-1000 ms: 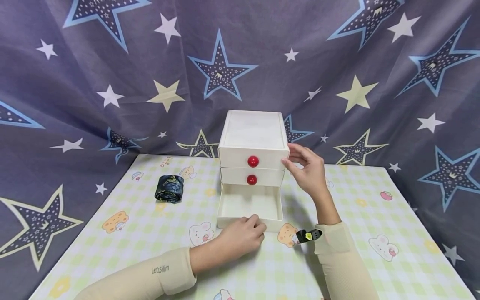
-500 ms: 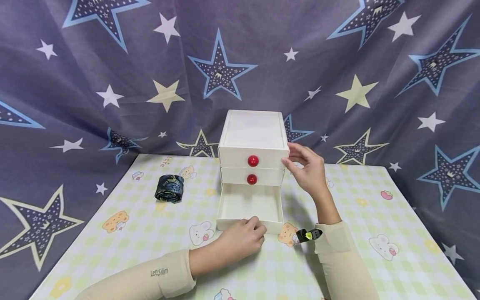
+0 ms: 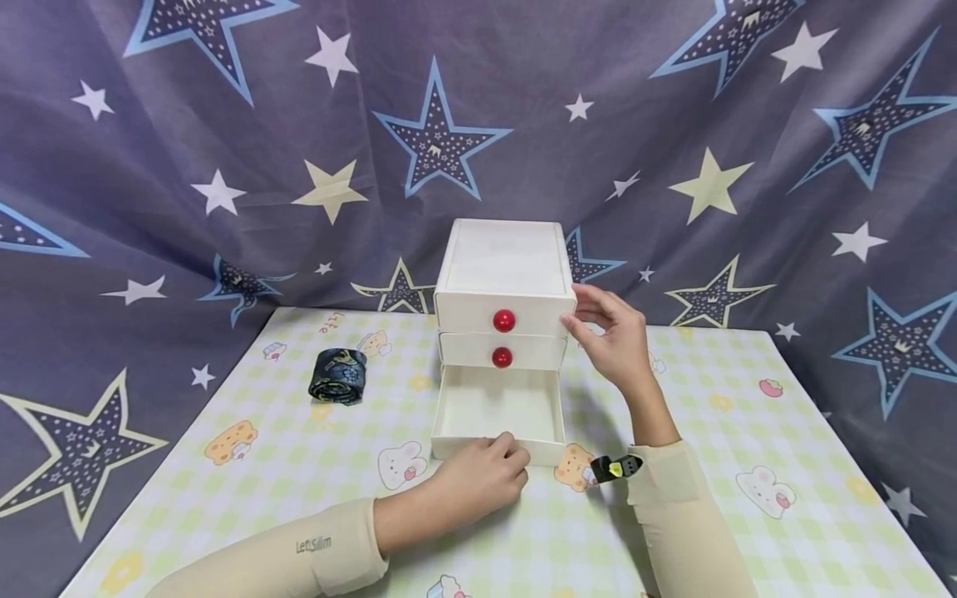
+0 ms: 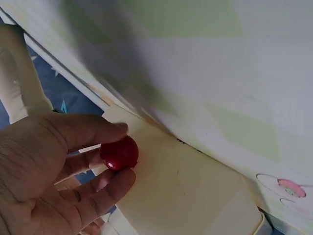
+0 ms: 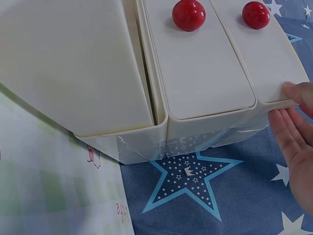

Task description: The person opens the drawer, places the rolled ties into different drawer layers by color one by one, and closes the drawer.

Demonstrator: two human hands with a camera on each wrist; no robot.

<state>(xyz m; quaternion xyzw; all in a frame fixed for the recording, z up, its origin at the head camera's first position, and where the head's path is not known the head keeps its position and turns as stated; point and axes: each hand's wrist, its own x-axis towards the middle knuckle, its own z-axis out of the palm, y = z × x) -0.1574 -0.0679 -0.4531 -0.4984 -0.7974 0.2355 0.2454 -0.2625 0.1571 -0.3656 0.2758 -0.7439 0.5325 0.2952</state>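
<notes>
White drawer unit [image 3: 508, 257]: status?

Stood on checked tablecloth [image 3: 695, 365], starry curtain [image 3: 523, 166] behind. Bottom drawer [image 3: 497, 403] pulled out, its inner floor exposed. Top drawer [image 3: 467, 316] and middle drawer [image 3: 467, 353] seated.

Hands?

Bottom drawer's red knob [image 4: 119, 152] is pinched by the left hand [image 3: 482, 475], thumb opposite fingers, forearm angled in low. Unit's upper right front corner is gripped by the right hand [image 3: 616, 336], thumb on front, fingers along side.

Rolled dark cloth [image 3: 338, 376]?

Laid on tablecloth, well left of unit.
</notes>
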